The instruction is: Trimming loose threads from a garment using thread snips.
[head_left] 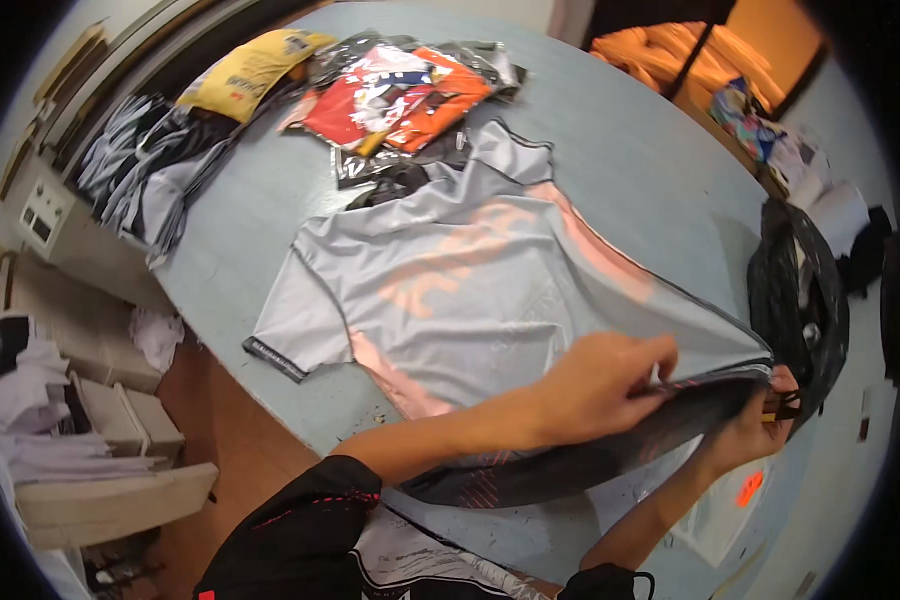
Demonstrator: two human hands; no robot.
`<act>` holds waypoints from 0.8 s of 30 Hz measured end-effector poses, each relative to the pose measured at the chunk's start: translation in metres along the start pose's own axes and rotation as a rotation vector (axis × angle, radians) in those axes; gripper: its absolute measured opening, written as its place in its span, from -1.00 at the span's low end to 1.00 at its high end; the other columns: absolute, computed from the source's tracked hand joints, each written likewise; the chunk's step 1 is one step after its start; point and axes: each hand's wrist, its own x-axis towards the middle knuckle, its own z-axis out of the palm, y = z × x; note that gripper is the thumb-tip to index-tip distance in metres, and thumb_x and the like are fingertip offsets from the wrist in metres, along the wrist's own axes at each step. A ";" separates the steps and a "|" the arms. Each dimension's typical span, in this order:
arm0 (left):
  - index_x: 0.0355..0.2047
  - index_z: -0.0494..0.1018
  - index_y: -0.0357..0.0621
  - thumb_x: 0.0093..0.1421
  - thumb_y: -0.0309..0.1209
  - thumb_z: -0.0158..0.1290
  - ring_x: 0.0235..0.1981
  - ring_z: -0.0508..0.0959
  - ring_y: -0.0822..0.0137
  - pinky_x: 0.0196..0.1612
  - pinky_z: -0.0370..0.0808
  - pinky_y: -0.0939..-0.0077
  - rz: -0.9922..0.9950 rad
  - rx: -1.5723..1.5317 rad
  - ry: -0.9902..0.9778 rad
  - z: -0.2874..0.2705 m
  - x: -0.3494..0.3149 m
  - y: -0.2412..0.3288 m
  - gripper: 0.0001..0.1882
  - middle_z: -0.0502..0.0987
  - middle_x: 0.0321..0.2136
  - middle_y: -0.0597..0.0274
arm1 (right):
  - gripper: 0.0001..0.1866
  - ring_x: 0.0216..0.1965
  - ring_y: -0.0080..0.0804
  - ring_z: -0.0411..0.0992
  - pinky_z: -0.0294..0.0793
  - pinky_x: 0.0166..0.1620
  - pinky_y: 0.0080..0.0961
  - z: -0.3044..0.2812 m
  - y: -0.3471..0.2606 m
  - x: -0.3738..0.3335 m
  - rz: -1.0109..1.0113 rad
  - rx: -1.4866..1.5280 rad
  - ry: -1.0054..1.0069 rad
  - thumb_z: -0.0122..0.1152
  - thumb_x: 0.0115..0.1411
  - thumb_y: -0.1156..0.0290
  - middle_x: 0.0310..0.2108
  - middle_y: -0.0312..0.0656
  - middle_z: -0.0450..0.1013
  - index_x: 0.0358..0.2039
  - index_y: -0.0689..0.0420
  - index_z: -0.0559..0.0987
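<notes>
A short-sleeved grey jersey with pale pink side panels and faded lettering lies spread on the table, its neck pointing away from me. Along its near edge a dark patterned part is turned up toward me. Curled over the hem, my left hand pinches the cloth at the dark edge. Farther right, my right hand is closed on the corner of the hem. A small black and gold object shows at its fingers; its kind I cannot make out.
The blue-grey table has a rounded far edge. On it lie bagged garments, a yellow package, piled grey garments and a clear bag. A black plastic bag stands right; boxes stand left.
</notes>
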 end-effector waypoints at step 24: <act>-0.12 0.48 -0.05 0.00 -0.44 0.21 -0.05 0.42 0.10 -0.01 0.38 0.28 -0.643 1.133 0.787 -0.254 -0.344 -0.011 -0.62 0.42 -0.07 0.15 | -0.74 -0.55 -0.74 0.15 0.11 -0.49 -0.73 0.085 -0.123 -0.214 0.418 -0.024 -1.419 0.41 -0.04 0.58 -0.55 -0.44 0.31 -0.28 0.22 0.61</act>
